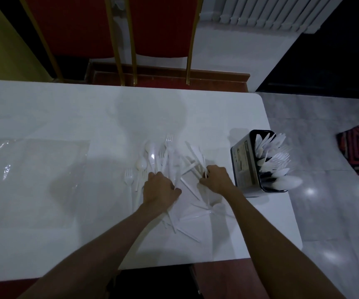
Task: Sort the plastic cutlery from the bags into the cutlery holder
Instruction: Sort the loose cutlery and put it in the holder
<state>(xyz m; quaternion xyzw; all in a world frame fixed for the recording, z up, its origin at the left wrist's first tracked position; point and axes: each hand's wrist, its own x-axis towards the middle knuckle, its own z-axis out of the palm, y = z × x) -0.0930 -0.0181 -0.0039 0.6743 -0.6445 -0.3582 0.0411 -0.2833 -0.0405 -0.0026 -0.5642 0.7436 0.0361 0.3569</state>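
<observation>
Done: the holder (pixel 242 167), set at the right edge of the table (pixel 66 108), is seen well stocked with white pieces; 1 clear bag (pixel 34 169) lies flat at the left, apparently emptied.
Remaining: loose cutlery (pixel 174 165) is heaped mid-table, near the holder but apart from it; the job is judged about half finished.
Left hand (pixel 159 186): laid on the heap, fingers bent down; any grip cannot be told.
Right hand (pixel 216 180): fingers are curled round a few handles at the heap's right side.
</observation>
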